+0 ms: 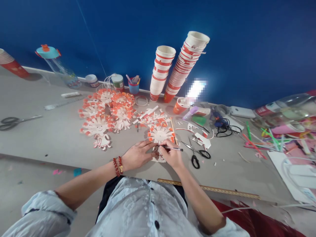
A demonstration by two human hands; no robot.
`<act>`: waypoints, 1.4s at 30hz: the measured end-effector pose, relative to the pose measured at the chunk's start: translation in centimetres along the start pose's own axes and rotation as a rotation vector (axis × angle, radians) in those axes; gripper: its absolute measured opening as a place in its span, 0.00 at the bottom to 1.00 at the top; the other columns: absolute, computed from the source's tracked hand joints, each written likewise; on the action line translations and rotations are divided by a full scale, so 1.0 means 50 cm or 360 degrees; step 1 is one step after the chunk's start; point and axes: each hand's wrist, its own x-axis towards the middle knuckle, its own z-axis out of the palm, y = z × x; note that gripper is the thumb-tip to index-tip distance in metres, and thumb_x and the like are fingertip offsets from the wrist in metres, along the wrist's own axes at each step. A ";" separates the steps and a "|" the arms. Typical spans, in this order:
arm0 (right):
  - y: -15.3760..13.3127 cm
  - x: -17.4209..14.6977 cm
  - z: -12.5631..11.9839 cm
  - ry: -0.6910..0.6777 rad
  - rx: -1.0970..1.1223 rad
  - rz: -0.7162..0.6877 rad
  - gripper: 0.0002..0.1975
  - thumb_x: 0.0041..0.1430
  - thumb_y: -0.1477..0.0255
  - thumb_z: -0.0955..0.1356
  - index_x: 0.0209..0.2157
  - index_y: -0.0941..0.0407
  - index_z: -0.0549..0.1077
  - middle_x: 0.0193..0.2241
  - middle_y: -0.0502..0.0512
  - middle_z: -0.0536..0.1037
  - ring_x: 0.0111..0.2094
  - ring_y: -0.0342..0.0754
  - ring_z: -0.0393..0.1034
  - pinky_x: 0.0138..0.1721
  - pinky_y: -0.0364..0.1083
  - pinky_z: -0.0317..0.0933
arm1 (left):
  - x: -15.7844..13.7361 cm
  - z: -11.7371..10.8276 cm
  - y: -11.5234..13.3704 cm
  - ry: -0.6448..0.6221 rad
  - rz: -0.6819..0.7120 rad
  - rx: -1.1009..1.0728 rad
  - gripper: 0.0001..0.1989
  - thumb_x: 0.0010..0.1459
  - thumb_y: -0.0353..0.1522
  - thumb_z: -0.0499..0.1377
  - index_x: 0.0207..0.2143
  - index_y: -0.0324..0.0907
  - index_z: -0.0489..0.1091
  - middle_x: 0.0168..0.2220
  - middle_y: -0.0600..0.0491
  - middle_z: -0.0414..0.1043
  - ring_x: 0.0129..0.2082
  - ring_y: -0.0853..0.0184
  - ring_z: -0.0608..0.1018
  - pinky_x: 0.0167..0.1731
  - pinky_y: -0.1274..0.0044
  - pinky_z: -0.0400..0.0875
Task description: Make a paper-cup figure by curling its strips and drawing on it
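My right hand (171,154) is closed around a pen (176,149), its tip at a paper cutout (161,135) near the table's front. The cutout has a white round head with orange-tipped petals and a body with dark drawn lines below. Flat beside it, my left hand (139,154) has its fingers stretched out, the tips resting on the cutout's left edge. The hands partly hide the body. Black-handled scissors (196,152) lie open just right of my right hand. Further left is a pile of similar orange-and-white paper figures (108,110).
Two tall stacks of paper cups (161,72) lean by the blue wall. A bottle (60,69) and small jars (117,82) stand at the back left. Paper scraps (155,118) lie behind the cutout. Another pair of scissors (17,122) is far left; pipe cleaners (254,144) and plastic bottles (286,108) are right.
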 end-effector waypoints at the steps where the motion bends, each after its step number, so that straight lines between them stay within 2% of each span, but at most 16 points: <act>1: -0.001 0.000 0.000 0.0001 -0.0026 -0.0012 0.05 0.58 0.70 0.63 0.30 0.54 0.70 0.25 0.49 0.73 0.26 0.45 0.67 0.30 0.43 0.59 | 0.000 0.000 0.000 0.0004 0.0001 -0.0001 0.16 0.65 0.33 0.52 0.55 0.49 0.67 0.62 0.48 0.59 0.60 0.57 0.63 0.57 0.63 0.63; 11: -0.012 -0.005 -0.005 -0.0007 -0.0239 -0.0114 0.05 0.58 0.71 0.63 0.29 0.52 0.69 0.25 0.50 0.75 0.29 0.46 0.68 0.33 0.43 0.59 | 0.000 0.001 0.003 0.0015 -0.0019 0.0066 0.15 0.66 0.34 0.51 0.54 0.48 0.66 0.60 0.47 0.61 0.60 0.58 0.64 0.56 0.64 0.64; 17: -0.013 -0.006 -0.004 -0.0015 -0.0243 -0.0091 0.05 0.57 0.73 0.63 0.28 0.52 0.69 0.24 0.49 0.74 0.28 0.47 0.67 0.32 0.44 0.59 | 0.000 0.004 0.002 0.0016 -0.0015 0.0087 0.15 0.66 0.34 0.51 0.54 0.49 0.66 0.61 0.47 0.61 0.60 0.58 0.64 0.56 0.64 0.65; 26: -0.017 -0.007 -0.006 -0.0031 -0.0163 -0.0065 0.05 0.54 0.75 0.63 0.26 0.53 0.68 0.21 0.48 0.72 0.24 0.45 0.65 0.30 0.43 0.58 | 0.002 0.003 0.004 0.0024 -0.0033 0.0088 0.15 0.66 0.34 0.51 0.54 0.49 0.67 0.60 0.48 0.61 0.59 0.58 0.65 0.56 0.64 0.65; 42: -0.007 -0.012 -0.007 -0.0154 0.0101 0.0135 0.04 0.55 0.74 0.63 0.27 0.52 0.67 0.20 0.46 0.72 0.23 0.44 0.67 0.24 0.41 0.58 | 0.001 0.001 0.003 0.0028 0.0014 0.0081 0.16 0.64 0.32 0.54 0.54 0.49 0.67 0.60 0.46 0.62 0.60 0.57 0.63 0.55 0.63 0.65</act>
